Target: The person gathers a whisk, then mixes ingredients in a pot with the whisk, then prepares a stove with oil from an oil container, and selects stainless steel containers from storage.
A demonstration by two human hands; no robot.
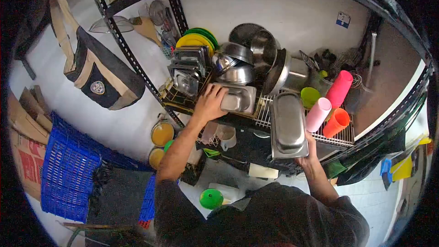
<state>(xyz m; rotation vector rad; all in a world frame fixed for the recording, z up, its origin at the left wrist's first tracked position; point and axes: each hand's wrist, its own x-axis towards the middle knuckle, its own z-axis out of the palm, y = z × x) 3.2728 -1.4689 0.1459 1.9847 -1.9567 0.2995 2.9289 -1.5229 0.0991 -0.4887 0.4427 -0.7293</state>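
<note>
My left hand (211, 104) is closed on the left side of a small steel food pan (248, 98) at the front of the rack shelf. Just behind that pan are stacked steel mixing bowls (238, 73). Upside down in front of the shelf, a longer rectangular steel food pan (289, 122) is gripped at its lower right corner by my right hand (311, 152); most of those fingers are hidden beneath it. Close to this pan stand a pink cup (318, 115) and an orange cup (336, 122).
Steel lids (186, 81) and yellow and green plates (195, 41) stand at the shelf's left. Whisks and utensils (338, 61) fill its right end. A tote bag (107, 73) hangs left of the black rack post (130, 50). Blue crates (68, 169) are at lower left.
</note>
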